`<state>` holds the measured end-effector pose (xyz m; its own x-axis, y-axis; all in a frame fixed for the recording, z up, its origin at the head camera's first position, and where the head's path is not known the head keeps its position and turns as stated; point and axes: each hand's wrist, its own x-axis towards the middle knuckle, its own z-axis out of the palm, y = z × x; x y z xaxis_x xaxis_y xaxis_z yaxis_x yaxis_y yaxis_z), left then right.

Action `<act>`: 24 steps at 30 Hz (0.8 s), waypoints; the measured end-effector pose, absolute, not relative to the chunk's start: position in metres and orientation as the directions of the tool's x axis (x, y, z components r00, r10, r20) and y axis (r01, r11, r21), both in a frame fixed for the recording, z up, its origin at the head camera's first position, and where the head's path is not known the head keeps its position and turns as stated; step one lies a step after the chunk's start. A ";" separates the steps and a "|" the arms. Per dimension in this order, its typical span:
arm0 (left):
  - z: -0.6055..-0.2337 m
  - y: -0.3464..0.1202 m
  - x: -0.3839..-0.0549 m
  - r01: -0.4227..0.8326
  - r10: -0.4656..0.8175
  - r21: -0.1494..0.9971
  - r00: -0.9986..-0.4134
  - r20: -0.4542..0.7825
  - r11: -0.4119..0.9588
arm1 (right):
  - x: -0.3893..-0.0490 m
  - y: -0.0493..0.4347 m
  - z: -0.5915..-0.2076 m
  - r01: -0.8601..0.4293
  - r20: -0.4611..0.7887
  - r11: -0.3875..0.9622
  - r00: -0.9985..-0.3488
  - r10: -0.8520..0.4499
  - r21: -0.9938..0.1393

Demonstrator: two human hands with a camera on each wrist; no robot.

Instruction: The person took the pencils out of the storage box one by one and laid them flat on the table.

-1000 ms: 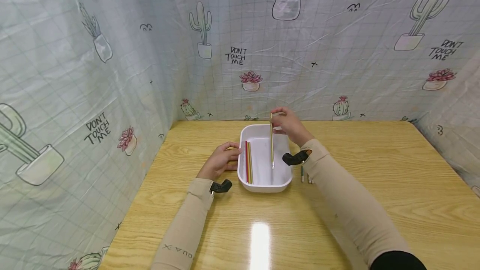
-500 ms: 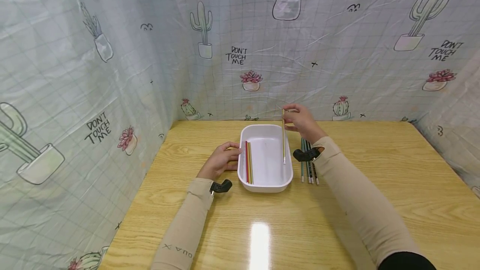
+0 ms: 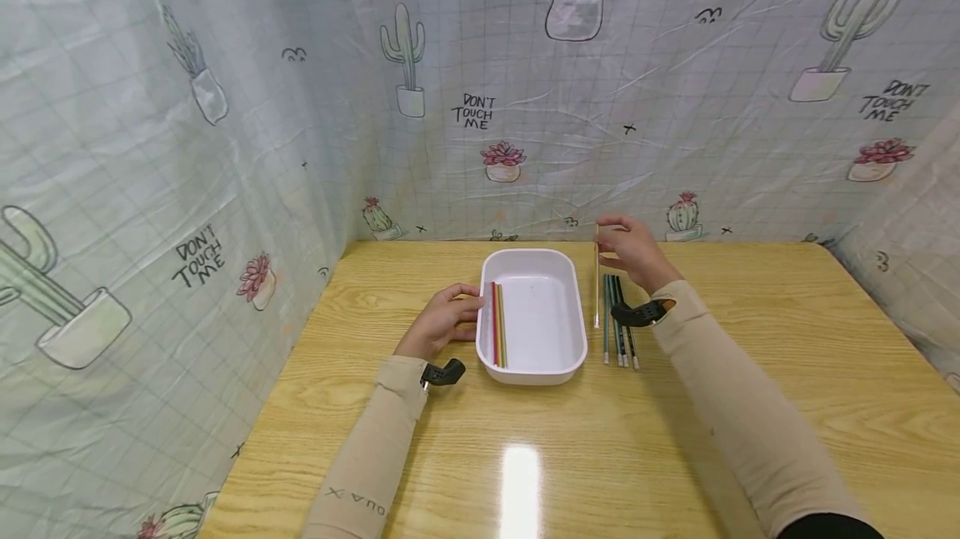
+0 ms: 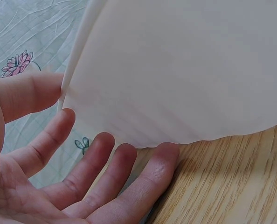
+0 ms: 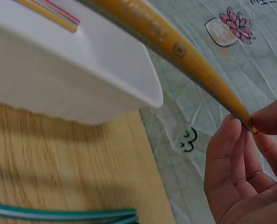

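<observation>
In the head view, a white plastic tray [image 3: 536,314] stands on the table with red and yellow pencils [image 3: 498,325] lying along its left side. My left hand [image 3: 442,320] rests against the tray's left side. The left wrist view shows fingertips [image 4: 165,154] touching the outer wall. My right hand [image 3: 633,252] pinches a yellow pencil [image 3: 597,281] near its far end, just right of the tray. That pencil [image 5: 190,53] crosses the right wrist view, held between thumb and fingertips. Several green and black pencils [image 3: 619,331] lie beside it on the table, partly behind the wrist camera.
The wooden table [image 3: 465,456] reaches back to a cactus-print curtain [image 3: 637,89], which also hangs along the left side. A black wrist camera [image 3: 636,314] juts from the right sleeve, and another camera [image 3: 444,371] from the left.
My right hand has carried the yellow pencil rightward, from above the tray's inside across its right rim. The green and black pencils have come into fuller view. My left hand keeps its place.
</observation>
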<state>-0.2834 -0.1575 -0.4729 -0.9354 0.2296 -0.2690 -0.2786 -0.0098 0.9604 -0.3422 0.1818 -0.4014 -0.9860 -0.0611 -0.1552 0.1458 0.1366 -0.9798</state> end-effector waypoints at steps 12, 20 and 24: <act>-0.473 -0.158 -0.285 -0.287 0.240 0.958 -0.930 -0.278 -0.002 | -0.341 0.212 -0.415 0.146 -0.154 0.163 -0.987 -0.038 -0.976; -0.470 -0.158 -0.285 -0.298 0.243 0.954 -0.926 -0.290 0.001 | -0.342 0.225 -0.432 0.156 -0.165 0.229 -0.986 -0.019 -0.961; -0.470 -0.159 -0.286 -0.294 0.242 0.956 -0.927 -0.286 0.003 | -0.342 0.230 -0.436 0.172 -0.178 0.244 -0.984 -0.002 -0.954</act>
<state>-0.2858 -0.1587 -0.4700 -0.9274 0.2416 -0.2855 -0.2936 0.0029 0.9559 -0.3423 0.2301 -0.4364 -0.9840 -0.0016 -0.1780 0.1722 0.2440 -0.9544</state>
